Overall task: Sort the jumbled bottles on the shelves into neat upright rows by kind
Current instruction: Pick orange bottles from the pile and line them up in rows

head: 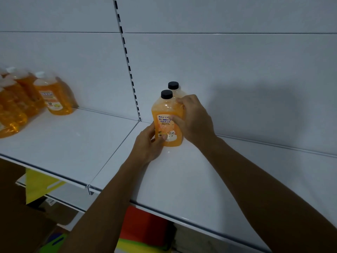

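Both hands, left hand [148, 141] and right hand [193, 119], have fingers wrapped around the front bottle [166, 123], so a clumsy nudge could easily topple the back bottle [174, 89] touching it.

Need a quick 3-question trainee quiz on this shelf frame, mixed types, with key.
1. True or false: the front black-capped bottle stands upright.
2. Which hands touch it? A) left only B) right only C) both
3. Fill in: the group of orange bottles at far left has ___ caps.

Key: 1 true. 2 C: left hand low on it, right hand on its side. 3 white.
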